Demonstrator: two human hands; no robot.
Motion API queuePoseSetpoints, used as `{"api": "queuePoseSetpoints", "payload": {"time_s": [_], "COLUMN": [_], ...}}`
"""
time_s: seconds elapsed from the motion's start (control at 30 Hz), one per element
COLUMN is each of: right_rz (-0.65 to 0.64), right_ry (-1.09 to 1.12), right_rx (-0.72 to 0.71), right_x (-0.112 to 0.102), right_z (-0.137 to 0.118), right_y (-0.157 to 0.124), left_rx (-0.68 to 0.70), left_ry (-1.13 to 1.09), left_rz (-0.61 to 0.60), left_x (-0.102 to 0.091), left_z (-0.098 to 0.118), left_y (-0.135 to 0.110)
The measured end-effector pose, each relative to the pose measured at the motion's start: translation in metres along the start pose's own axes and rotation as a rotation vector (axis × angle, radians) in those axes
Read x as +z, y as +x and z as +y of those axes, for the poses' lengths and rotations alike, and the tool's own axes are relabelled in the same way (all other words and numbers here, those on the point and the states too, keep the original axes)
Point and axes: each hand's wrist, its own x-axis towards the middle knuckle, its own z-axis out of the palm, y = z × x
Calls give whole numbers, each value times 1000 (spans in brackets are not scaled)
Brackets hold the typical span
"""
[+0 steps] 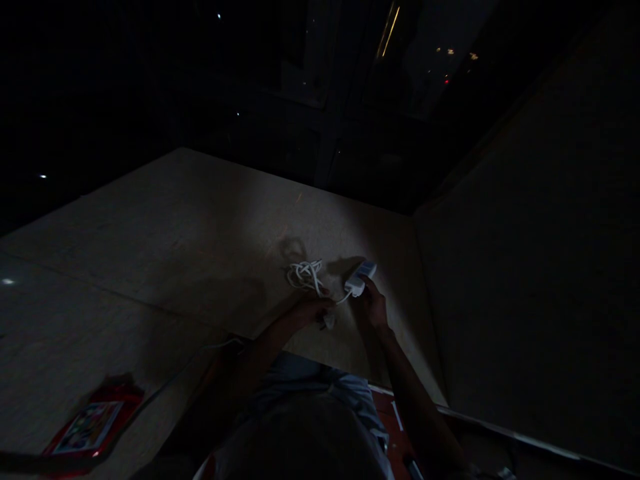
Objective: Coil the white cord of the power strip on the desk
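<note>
The scene is very dark. My right hand [374, 303] is closed on a white power strip or adapter block [360, 278] held above a pale floor. Its white cable runs left to a loose coil of cord [304, 275]. My left hand [313, 309] is closed around the cable just below that coil, with a small white piece hanging under the fist. Both forearms reach forward from my lap.
The pale floor [175, 227] spreads to the left and ahead. A dark wall panel [525, 267] rises on the right. A red box with a colourful picture [90, 427] lies at the lower left. A thin dark cord [165, 387] crosses near it.
</note>
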Motion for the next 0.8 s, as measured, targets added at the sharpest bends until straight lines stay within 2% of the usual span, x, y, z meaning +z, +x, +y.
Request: {"api": "queuePoseSetpoints", "payload": {"time_s": [0.07,0.13,0.2,0.3,0.43,0.5,0.63,0.8], "right_rz": [19,59,113,231,395,453,544,558], "right_ry": [206,400,556,655,672,682,575,406], "right_rx": [46,97,124,130,73,16,-57,-80], "right_x": [6,12,18,25,22,14,-10,-47], "right_z": [-1,0,1,2,2,5,23,48], "right_y": [3,7,11,19,35,45,65,79], "left_rx": [107,226,281,227,88,71,81,155], "left_ry": [46,84,161,283,280,259,203,132], "left_rz": [0,-65,-134,-197,-241,-194,10,258], "left_x": [-7,-13,-18,-24,-32,-39,-55,-79], "left_z": [-12,-21,-27,-32,-31,-25,-7,17], "left_y": [6,11,12,5,-11,-17,-20,-25]}}
